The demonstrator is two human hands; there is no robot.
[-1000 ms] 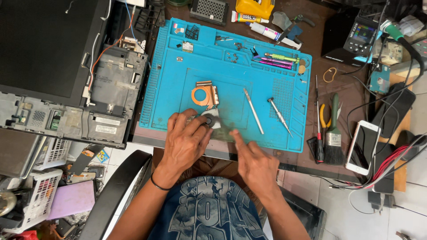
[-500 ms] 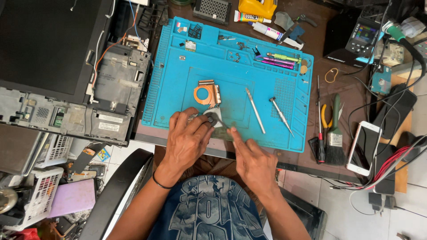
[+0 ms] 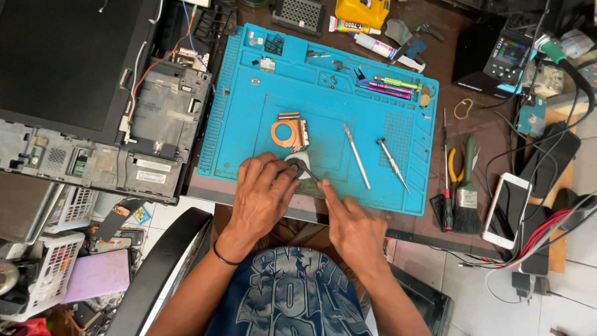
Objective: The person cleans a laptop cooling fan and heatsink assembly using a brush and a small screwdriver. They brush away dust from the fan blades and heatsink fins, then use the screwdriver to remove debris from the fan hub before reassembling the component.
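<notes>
Little has been shifted since the earlier frame: the small, light, probably fragile fan part is pinned on the blue mat by the left hand, while a thin tool is pinched by the right hand.

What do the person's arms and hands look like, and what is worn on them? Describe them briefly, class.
Both arms are bare from above the elbow down: no sleeves reach them, and there are no gloves. The left hand has a thin dark band around its wrist. The right hand shows no band, watch or ring. No cables or markings show on either arm.
</notes>
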